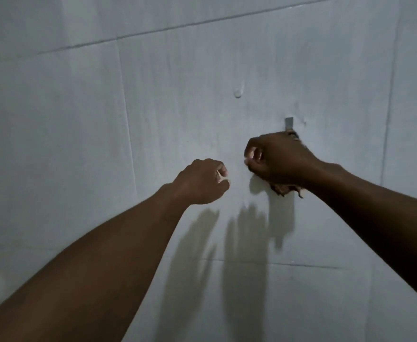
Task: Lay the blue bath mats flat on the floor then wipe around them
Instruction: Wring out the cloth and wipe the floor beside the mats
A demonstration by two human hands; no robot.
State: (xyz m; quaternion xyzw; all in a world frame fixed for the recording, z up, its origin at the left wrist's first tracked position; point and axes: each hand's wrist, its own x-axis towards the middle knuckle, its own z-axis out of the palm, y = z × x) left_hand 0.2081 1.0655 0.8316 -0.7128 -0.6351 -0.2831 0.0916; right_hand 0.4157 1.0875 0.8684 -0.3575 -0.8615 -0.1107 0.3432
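No blue bath mat is in view; I face a pale tiled wall [79, 119]. My right hand [276, 156] is raised against the wall just under a small grey metal hook [289, 123]. It is shut on a brownish cloth [282, 190], whose ragged edge pokes out beneath the palm. My left hand [202, 181] hovers a little lower and to the left, curled into a fist. A thin pale string [221, 177] is pinched at its fingertips. The two hands are apart, and most of the cloth is hidden inside the right fist.
The wall fills the whole view, with grout lines crossing it and a small raised bump [238, 93] above the hands. Shadows of my hands and the cloth fall on the tiles below. No floor shows.
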